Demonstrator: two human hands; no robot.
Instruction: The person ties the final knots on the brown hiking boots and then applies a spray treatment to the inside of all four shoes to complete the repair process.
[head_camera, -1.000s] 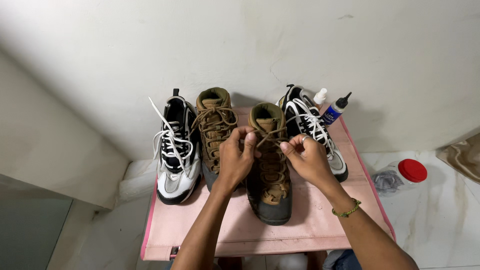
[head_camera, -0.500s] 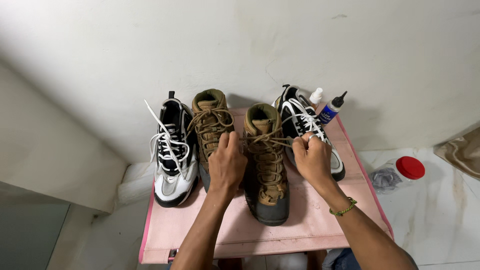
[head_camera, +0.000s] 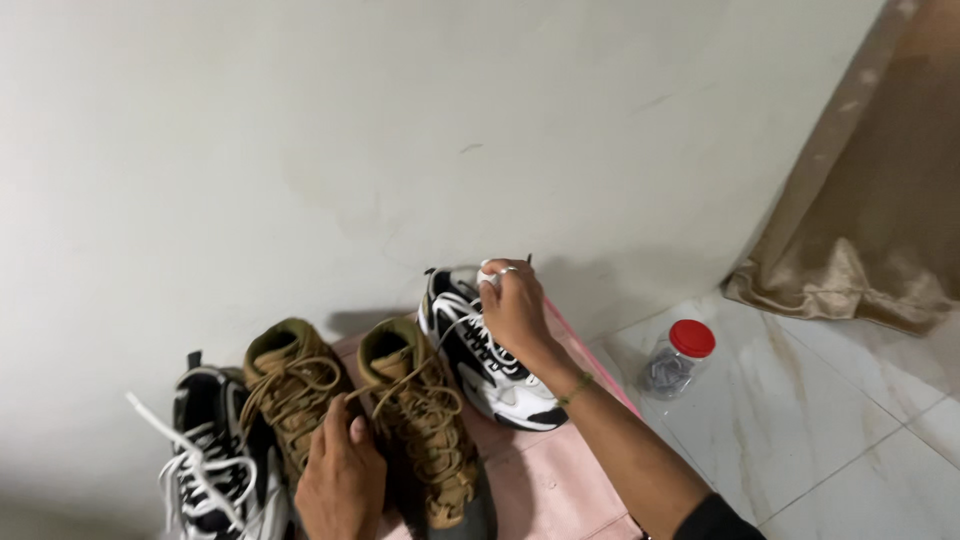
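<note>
While the head camera looked down, low in the frame:
Right hand (head_camera: 515, 305): at centre, fingers curled around a small white bottle (head_camera: 487, 275) behind the black-and-white sneaker (head_camera: 487, 360).
Left hand (head_camera: 343, 478): at bottom, fingers pressed together, pinching a tan lace (head_camera: 385, 388) between two brown boots (head_camera: 425, 430).
Red-lidded jar (head_camera: 677, 357): on floor tiles, centre right.
</note>
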